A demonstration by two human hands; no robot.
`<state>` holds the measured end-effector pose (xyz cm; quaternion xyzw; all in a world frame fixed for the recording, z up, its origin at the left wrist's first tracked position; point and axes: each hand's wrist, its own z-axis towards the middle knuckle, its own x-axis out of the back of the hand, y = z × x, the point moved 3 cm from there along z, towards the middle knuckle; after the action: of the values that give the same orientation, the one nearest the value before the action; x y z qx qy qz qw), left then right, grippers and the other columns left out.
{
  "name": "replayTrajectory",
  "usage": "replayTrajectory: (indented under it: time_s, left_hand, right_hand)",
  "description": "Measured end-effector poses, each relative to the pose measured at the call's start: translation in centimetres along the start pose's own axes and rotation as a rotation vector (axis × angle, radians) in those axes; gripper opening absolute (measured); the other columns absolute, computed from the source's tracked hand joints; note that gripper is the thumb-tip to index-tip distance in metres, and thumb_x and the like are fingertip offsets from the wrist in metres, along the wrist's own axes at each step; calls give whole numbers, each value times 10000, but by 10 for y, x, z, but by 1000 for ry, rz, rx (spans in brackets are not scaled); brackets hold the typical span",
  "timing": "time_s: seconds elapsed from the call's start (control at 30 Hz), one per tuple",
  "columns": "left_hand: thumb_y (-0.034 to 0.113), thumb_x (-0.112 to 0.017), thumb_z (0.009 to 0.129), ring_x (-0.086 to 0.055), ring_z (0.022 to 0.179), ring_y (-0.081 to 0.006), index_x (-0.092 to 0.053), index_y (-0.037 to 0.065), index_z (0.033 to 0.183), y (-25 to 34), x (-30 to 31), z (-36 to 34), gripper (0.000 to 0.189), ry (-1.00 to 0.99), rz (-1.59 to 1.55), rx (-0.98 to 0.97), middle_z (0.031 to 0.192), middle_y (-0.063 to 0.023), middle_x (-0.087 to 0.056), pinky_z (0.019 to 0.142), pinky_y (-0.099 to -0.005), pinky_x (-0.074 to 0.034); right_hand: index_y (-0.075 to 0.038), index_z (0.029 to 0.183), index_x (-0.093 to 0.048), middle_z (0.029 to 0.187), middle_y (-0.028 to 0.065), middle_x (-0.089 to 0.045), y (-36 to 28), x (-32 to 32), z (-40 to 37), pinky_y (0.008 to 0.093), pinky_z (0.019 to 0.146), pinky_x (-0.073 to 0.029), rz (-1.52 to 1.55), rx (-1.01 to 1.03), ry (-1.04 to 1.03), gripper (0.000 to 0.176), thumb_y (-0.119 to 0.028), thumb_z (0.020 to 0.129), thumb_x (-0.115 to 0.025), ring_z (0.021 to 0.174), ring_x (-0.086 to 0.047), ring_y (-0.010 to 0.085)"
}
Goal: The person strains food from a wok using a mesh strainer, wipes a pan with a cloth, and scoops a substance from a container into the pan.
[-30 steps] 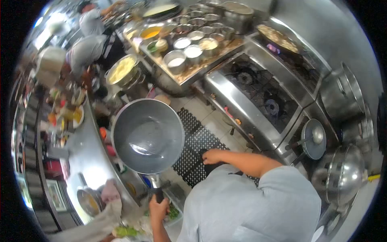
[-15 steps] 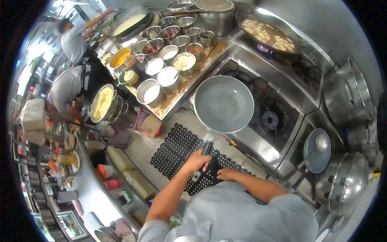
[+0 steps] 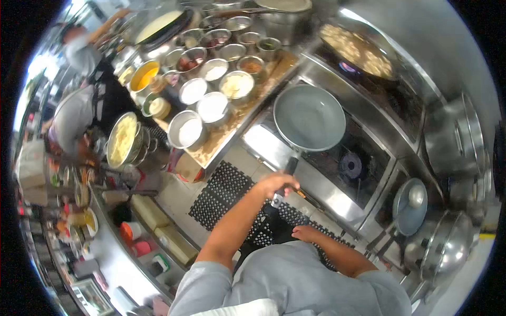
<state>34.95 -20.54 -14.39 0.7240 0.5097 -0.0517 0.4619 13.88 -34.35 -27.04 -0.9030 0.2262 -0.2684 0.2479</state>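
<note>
My left hand [image 3: 276, 185] is wrapped round the black handle of a grey frying pan [image 3: 309, 118]. The pan's inside looks bare, and it sits over the back-left part of the stove [image 3: 363, 176]. Close to my waist, my right hand [image 3: 305, 233] is loosely closed, with nothing visible in it. Beyond the pan's left side, metal bowls of ingredients crowd a worktop; a bowl of white powder [image 3: 186, 130] is among the nearest.
A wok of frying pieces [image 3: 358, 50] stands over a lit flame at the back. To the right are a second pan with a ladle [image 3: 412, 203] and large steel pots [image 3: 443, 245]. A colander of yellow food [image 3: 123, 141] is at left, near two co-workers [image 3: 81, 100].
My left hand has carried the frying pan forward and to the right, further over the stove. My right hand stays near my waist. The view has shifted slightly.
</note>
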Motion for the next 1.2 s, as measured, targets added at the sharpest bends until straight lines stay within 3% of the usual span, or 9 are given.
replayTrajectory:
  time_s: [0.13, 0.3, 0.5, 0.67, 0.77, 0.87, 1.0, 1.1, 1.2]
  left_hand:
    - [241, -567, 776, -540, 441, -164, -550, 31, 655, -53, 15, -63, 243, 11, 82, -104, 597, -74, -549, 434, -277, -449]
    - [120, -543, 756, -434, 345, -122, -444, 47, 659, -132, -1, -232, 156, 37, -223, -147, 459, -36, -428, 326, -255, -354]
    - [82, -538, 743, -455, 393, -101, -398, 50, 786, -288, -74, -380, 150, 629, -241, -144, 520, -19, -455, 363, -256, -376]
    - [111, -564, 748, -468, 405, -103, -435, 44, 850, -370, -218, -443, 177, 1254, -564, -350, 536, -20, -480, 384, -264, -382]
    - [116, -569, 749, -475, 421, -103, -469, 31, 895, -418, -304, -448, 197, 1528, -781, -370, 554, -22, -494, 399, -259, -385]
    - [119, -583, 749, -476, 430, -105, -488, 25, 914, -440, -369, -444, 212, 1782, -995, -366, 568, -25, -514, 410, -260, -384]
    - [77, -575, 751, -465, 402, -108, -467, 12, 886, -464, -415, -436, 185, 2095, -1225, -428, 529, -26, -495, 386, -266, -375]
    - [49, -552, 753, -457, 382, -110, -440, 19, 843, -484, -426, -429, 147, 2290, -1318, -473, 502, -32, -482, 367, -267, -368]
    - [55, -542, 758, -460, 370, -116, -457, 13, 868, -489, -424, -429, 145, 2445, -1388, -431, 503, -37, -482, 370, -262, -370]
  right_hand:
    - [-34, 1083, -585, 1070, 160, -607, -6, -5, 32, 401, 860, -433, -131, 260, 4, 467, -429, 840, -536, 1006, -569, 312]
    - [-80, 1062, -618, 945, 101, -653, -2, -18, 65, 327, 797, -453, -115, 90, -321, 421, -420, 822, -555, 901, -609, 214]
    - [-77, 966, -646, 876, 86, -655, -14, -35, 126, 312, 666, -473, -174, -5, -550, 328, -360, 827, -555, 758, -618, 170]
    - [-77, 936, -654, 763, 53, -659, -126, -97, 138, 315, 639, -476, -499, 249, -628, 309, -343, 806, -566, 712, -614, 163]
    - [-68, 935, -656, 728, 53, -646, -238, -188, 85, 300, 652, -474, -719, 655, -681, 323, -349, 802, -568, 699, -609, 146]
    - [-5, 841, -610, 678, 35, -567, -355, -289, -27, 268, 562, -431, -397, 988, -907, 271, -249, 909, -514, 622, -520, 125]
    - [5, 1082, -564, 915, 140, -609, -457, -414, -158, 294, 636, -466, -246, 1105, -884, 306, -187, 844, -583, 699, -581, 201]
    - [6, 1156, -518, 1079, 165, -552, -508, -472, -250, 324, 647, -472, 84, 1921, -454, 394, -163, 814, -618, 752, -578, 235]
    - [11, 1118, -551, 950, 154, -598, -534, -505, -292, 331, 643, -473, -101, 1591, -599, 388, -198, 798, -623, 711, -578, 234]
